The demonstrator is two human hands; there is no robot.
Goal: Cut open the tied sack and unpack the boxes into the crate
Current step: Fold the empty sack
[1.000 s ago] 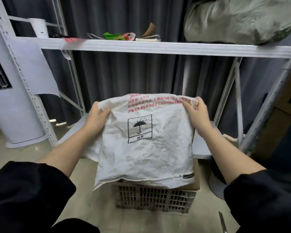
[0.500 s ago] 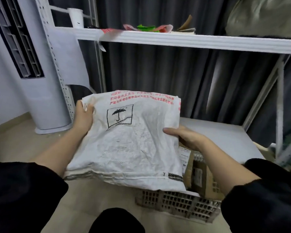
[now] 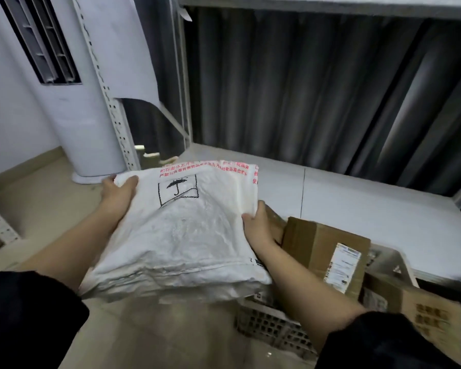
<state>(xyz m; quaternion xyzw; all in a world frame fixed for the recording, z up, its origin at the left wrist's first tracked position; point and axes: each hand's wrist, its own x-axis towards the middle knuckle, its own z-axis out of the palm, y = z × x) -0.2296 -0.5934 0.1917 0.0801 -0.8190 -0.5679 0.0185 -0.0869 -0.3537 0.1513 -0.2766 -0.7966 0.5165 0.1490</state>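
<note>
The white woven sack (image 3: 186, 235) is flat and folded, with red print and a black umbrella mark near its far edge. My left hand (image 3: 119, 194) grips its far left corner. My right hand (image 3: 258, 227) holds its right edge. The sack hangs above the floor, left of the perforated plastic crate (image 3: 272, 328). Brown cardboard boxes sit in the crate: one with a white shipping label (image 3: 322, 251) and another with printed characters (image 3: 423, 315) at the right.
A white metal rack has a low shelf (image 3: 357, 193) just behind the crate and an upright post (image 3: 112, 107) on the left. A white standing air conditioner (image 3: 64, 102) is at far left. Dark curtains hang behind. Tan floor lies below the sack.
The sack went from hanging upright in front of me to lying flat and folded, shifted left of the crate. My right hand slid from its top corner to its right edge. The view tilted down.
</note>
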